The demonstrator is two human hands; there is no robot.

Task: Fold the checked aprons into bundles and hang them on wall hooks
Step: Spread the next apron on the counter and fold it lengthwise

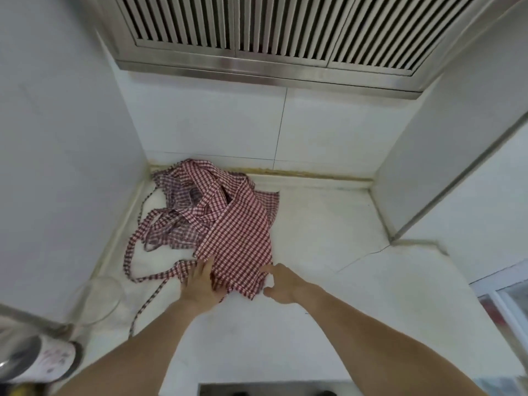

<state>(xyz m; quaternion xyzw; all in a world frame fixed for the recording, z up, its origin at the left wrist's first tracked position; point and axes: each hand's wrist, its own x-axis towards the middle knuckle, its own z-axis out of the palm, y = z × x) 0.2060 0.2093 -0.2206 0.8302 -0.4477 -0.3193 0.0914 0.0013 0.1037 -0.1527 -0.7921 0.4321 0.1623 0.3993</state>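
A heap of red-and-white checked aprons (200,207) lies on the white counter (328,267) in the back left corner, long ties trailing toward the front. One folded checked apron (240,247) lies on top, stretching toward me. My left hand (200,284) lies on its near left corner, fingers spread over the cloth and a tie. My right hand (281,284) is at the near right corner, thumb and fingers curved beside the cloth edge; whether it pinches the cloth is unclear. No wall hooks are in view.
A clear glass bowl (97,298) stands at the left, with a white pot and lid (43,361) nearer me. A steel range hood (271,38) hangs overhead. White walls close in the counter on the left and right. A dark opening (271,391) sits at the front edge.
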